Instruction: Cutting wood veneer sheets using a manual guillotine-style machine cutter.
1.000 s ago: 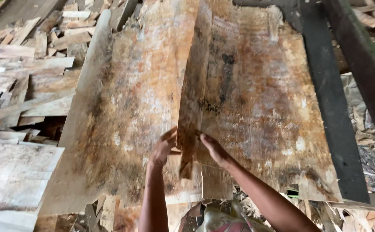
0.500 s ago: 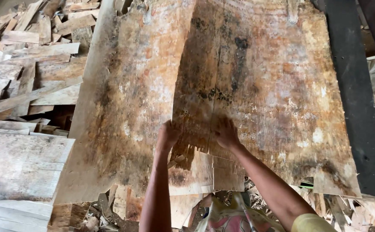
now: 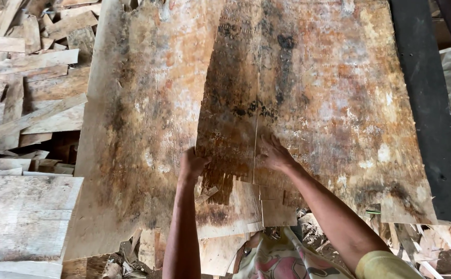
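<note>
1. Veneer sheet (image 3: 318,103), stained brown and dark, lies flat across the surface, overlapping a paler sheet (image 3: 143,134) on its left.
2. Left hand (image 3: 190,166) grips the dark sheet's lower left edge, fingers curled on it; right hand (image 3: 274,154) presses flat on top, fingers spread.
3. Both forearms reach up from the bottom; the left fingertips are hidden under the edge.
4. Compared with a moment ago, the raised fold has dropped flat.
5. Scrap wood (image 3: 24,77) lies piled at left.
</note>
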